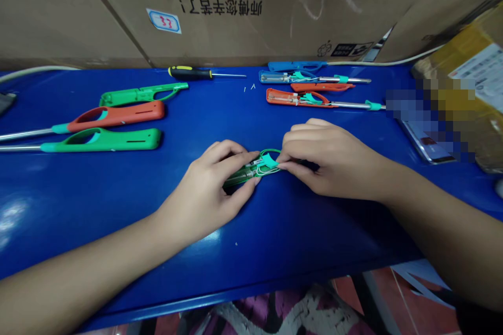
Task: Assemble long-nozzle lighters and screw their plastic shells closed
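Observation:
A green gas lighter (pixel 236 178) lies opened on the blue table, its inner parts exposed. My left hand (pixel 206 184) grips its body, thumb on the near side and fingers on the far side. A teal trigger (pixel 269 161) and thin white wires show in the handle loop. My right hand (pixel 334 159) is closed, with thumb and forefinger pinched at the trigger's right tip. Whether a wire is also between those fingertips, I cannot tell. The lighter's right end is hidden behind my right hand.
At left lie a green half-shell (pixel 137 94), an orange lighter (pixel 118 115) and a green lighter (pixel 106 139). A screwdriver (pixel 192 73) and small screws (pixel 252 86) lie behind. Opened blue (pixel 275 77) and orange lighters (pixel 281 97), a phone (pixel 426 141) and cardboard boxes (pixel 236 36) stand beyond.

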`<state>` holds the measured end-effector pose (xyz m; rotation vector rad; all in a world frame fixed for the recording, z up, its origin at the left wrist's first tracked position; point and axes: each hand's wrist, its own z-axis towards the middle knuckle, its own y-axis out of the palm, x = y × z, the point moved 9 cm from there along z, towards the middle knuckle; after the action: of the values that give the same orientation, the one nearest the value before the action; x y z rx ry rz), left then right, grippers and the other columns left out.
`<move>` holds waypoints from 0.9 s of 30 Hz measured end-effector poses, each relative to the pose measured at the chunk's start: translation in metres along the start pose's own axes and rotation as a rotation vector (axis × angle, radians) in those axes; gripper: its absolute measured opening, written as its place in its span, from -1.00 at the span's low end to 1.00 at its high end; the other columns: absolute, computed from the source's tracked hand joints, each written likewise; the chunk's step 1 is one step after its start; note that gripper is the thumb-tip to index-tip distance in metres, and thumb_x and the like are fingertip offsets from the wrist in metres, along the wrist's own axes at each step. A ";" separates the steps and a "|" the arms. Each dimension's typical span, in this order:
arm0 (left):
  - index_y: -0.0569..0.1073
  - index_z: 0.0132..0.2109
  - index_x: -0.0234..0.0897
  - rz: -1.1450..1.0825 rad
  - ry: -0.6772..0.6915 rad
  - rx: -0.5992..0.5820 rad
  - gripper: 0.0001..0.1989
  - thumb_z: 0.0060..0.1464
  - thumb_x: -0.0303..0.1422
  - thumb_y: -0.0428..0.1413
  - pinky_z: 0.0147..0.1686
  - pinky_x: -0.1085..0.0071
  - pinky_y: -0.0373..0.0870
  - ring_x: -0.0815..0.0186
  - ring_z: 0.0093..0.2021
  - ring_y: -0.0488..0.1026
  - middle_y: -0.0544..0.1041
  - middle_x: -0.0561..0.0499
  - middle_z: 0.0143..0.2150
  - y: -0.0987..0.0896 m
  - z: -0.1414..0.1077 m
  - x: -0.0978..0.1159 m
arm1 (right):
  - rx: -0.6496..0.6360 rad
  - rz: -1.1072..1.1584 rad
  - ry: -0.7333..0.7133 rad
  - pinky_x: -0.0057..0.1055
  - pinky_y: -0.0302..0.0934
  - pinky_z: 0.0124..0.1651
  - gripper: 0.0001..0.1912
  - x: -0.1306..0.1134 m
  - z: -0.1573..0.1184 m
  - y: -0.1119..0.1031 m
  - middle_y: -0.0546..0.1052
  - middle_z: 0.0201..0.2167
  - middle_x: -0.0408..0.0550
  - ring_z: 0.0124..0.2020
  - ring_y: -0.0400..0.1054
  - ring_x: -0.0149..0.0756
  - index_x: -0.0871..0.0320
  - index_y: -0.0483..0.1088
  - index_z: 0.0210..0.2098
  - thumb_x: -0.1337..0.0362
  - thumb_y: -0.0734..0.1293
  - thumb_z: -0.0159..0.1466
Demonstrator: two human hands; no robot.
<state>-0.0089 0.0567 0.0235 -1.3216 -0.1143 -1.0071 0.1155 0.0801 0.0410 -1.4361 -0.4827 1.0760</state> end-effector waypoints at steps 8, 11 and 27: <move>0.53 0.11 -0.35 -0.021 -0.013 -0.012 -0.67 0.21 -0.43 0.18 -0.06 0.27 0.48 0.23 -0.10 0.50 0.51 -0.10 -0.07 0.001 0.001 -0.001 | 0.023 -0.049 -0.011 -0.29 0.02 -0.20 -0.80 -0.001 0.001 0.001 0.48 -0.39 -0.11 -0.32 0.31 -0.29 0.17 0.45 -0.31 0.34 0.23 0.41; 0.53 0.12 -0.32 -0.024 -0.013 -0.014 -0.67 0.22 -0.43 0.16 -0.06 0.25 0.48 0.23 -0.10 0.49 0.51 -0.10 -0.06 0.001 0.001 -0.002 | 0.010 -0.083 -0.018 -0.28 0.01 -0.20 -0.79 -0.002 0.001 0.002 0.48 -0.38 -0.09 -0.31 0.30 -0.27 0.17 0.46 -0.30 0.32 0.22 0.42; 0.52 0.14 -0.27 0.002 0.020 -0.010 -0.66 0.24 -0.46 0.13 -0.07 0.21 0.48 0.21 -0.10 0.47 0.50 -0.10 -0.08 0.001 -0.001 0.001 | -0.039 -0.284 -0.097 -0.26 -0.03 -0.23 -0.70 -0.014 0.001 0.004 0.45 -0.42 -0.06 -0.35 0.22 -0.24 0.17 0.43 -0.35 0.32 0.16 0.45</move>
<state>-0.0079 0.0556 0.0226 -1.3206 -0.0931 -1.0203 0.1064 0.0681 0.0418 -1.3066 -0.7566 0.9132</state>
